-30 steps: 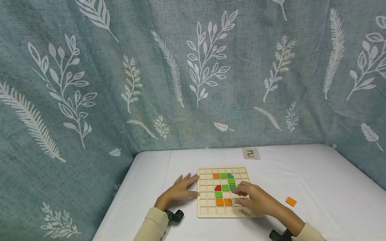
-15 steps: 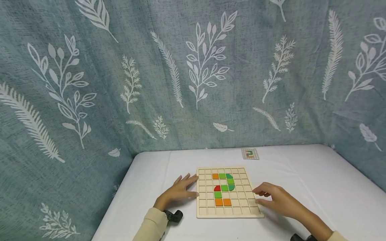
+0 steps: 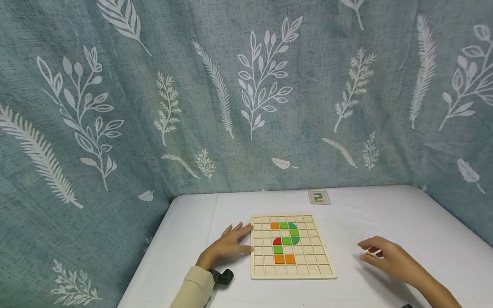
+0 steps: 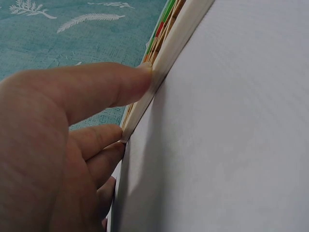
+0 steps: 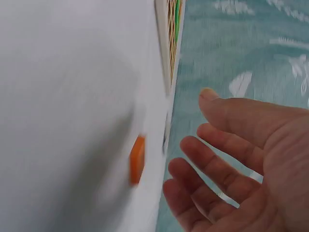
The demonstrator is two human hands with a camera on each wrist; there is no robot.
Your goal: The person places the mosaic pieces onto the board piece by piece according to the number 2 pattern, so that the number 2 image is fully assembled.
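Note:
A wooden grid board (image 3: pixel 313 259) lies on the table, with several coloured square and rounded tiles set in its cells. My left hand (image 3: pixel 228 244) rests at the board's left edge, thumb and fingertips touching the rim (image 4: pixel 169 58), as the left wrist view shows. Right of the board, my right hand (image 3: pixel 390 257) hovers above a loose orange tile (image 5: pixel 137 159), its fingers spread and slightly bent. In the right wrist view, a gap shows between those fingers and the tile; the head view shows only a sliver of it between thumb and fingers.
A small pattern card (image 3: pixel 319 197) with a similar coloured figure lies at the table's back. The white cloth-covered table (image 3: pixel 185 239) meets a patterned blue-green curtain (image 3: pixel 215 162) behind it. A dark wrist camera (image 3: pixel 223 277) sits on my left wrist.
My right hand has moved right, from over the board to above the loose orange tile. The teal rounded tile it partly covered now shows in full. My left hand has stayed put.

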